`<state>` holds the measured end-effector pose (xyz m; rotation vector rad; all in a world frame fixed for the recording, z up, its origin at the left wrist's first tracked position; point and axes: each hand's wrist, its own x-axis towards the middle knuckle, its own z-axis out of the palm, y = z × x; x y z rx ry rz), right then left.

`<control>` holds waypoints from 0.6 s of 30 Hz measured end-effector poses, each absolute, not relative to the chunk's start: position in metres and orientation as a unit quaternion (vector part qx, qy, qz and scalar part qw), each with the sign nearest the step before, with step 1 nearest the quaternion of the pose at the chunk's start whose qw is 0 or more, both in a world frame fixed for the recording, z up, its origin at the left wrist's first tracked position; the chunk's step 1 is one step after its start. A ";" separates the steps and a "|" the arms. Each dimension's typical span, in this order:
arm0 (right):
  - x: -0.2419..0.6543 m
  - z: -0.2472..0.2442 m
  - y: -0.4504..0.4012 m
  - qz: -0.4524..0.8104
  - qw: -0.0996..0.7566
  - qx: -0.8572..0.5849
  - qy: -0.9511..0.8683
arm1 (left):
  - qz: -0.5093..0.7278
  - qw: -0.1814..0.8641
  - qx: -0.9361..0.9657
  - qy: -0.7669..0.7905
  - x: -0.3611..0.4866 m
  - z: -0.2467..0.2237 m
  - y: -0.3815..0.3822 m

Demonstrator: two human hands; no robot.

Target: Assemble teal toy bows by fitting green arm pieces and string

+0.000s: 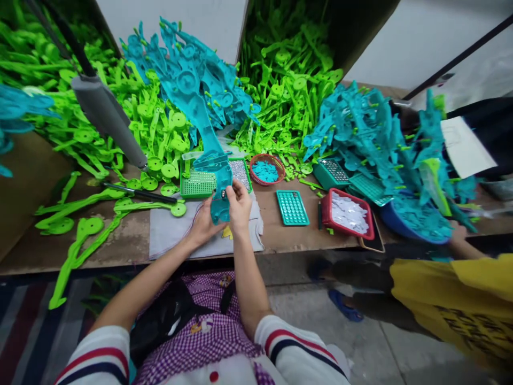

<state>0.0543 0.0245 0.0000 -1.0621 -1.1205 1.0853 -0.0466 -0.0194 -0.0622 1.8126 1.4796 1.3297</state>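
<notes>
Both hands grip a long teal plastic part that stands up from them toward the teal pile behind. My left hand is closed round its lower left edge. My right hand pinches the right edge, thumb beside a small dark slot with pale bits in it; whether the fingers also hold a small piece is hidden. Beneath the hands lies a grey cloth with a yellow print. Just behind the part sits a green tray with a perforated left side and small silvery pieces on the right.
A grey power screwdriver hangs at left above lime-green plastic arms. Rightward are a red basket of teal pieces, a teal dimpled tray, a red bin of white pieces and a blue bowl. A co-worker in yellow stands at right.
</notes>
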 end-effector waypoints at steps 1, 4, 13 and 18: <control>0.050 0.001 0.024 0.462 0.603 -0.456 -0.464 | 0.487 0.184 0.670 0.530 -0.048 -0.064 -0.018; 0.051 0.006 0.017 0.457 0.630 -0.456 -0.432 | 0.459 0.074 0.710 0.528 -0.053 -0.060 -0.022; 0.105 0.022 -0.050 0.497 0.596 -0.489 -0.399 | 0.390 -0.176 0.798 0.425 -0.051 -0.028 -0.139; 0.140 0.009 -0.084 0.495 0.524 -0.538 -0.437 | 0.475 -0.093 0.756 0.440 -0.055 -0.019 -0.182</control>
